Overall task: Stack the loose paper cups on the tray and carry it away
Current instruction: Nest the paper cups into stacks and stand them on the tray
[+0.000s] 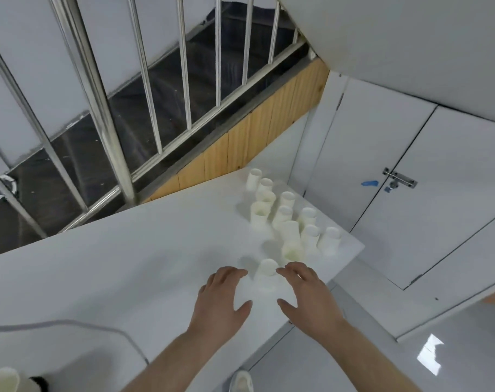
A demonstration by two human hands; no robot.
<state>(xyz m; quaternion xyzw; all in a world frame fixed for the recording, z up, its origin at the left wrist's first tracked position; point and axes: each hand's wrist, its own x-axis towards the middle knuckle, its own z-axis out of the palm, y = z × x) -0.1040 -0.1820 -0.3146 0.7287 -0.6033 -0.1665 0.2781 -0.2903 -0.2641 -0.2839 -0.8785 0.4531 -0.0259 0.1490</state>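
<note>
Several white paper cups point(286, 219) stand on the right part of a white table point(127, 264), some upright and some upside down. A short stack of cups point(291, 241) stands among them. One single cup point(266, 274) sits nearest to me. My left hand point(223, 298) and my right hand point(305, 295) hover on either side of it with fingers spread and relaxed, holding nothing. I cannot make out a tray against the white surface.
Another paper cup point(1, 380) shows at the bottom left corner. A grey cable point(99, 329) runs across the table's near left. A metal stair railing point(105, 108) rises behind the table. White cabinet doors with a latch point(399, 179) stand to the right.
</note>
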